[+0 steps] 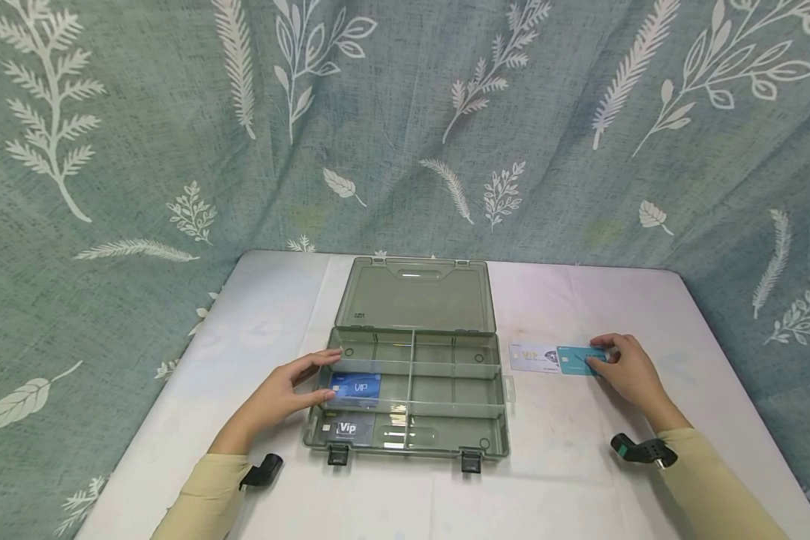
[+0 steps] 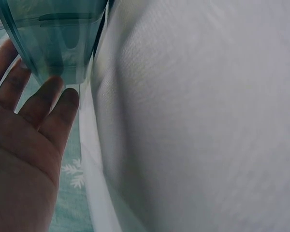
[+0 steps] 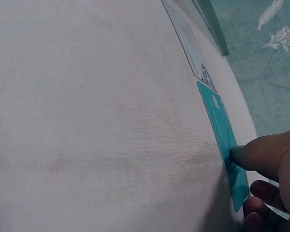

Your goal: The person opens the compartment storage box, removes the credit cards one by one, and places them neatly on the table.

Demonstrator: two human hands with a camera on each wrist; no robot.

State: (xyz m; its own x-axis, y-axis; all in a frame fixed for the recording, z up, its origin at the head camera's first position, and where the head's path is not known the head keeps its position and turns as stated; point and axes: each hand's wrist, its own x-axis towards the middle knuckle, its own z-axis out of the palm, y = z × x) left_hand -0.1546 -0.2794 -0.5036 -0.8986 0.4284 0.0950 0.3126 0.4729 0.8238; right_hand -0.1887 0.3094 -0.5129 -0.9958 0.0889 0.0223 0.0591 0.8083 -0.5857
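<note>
A translucent grey-green compartment box lies with its lid folded back. My left hand rests at its left edge, fingers spread and fairly straight; the left wrist view shows the fingertips right by the box wall. In the box's left column, a blue VIP card sits in the middle compartment and a dark grey Vip card in the front one. On the table to the right, my right hand pinches the right end of a teal card, thumb on top and fingers curled at its edge.
A pale VIP card lies between the box and the teal card, end to end with the latter. Two black latches stick out from the box's front. White cloth covers the table, and a leaf-patterned curtain hangs behind it.
</note>
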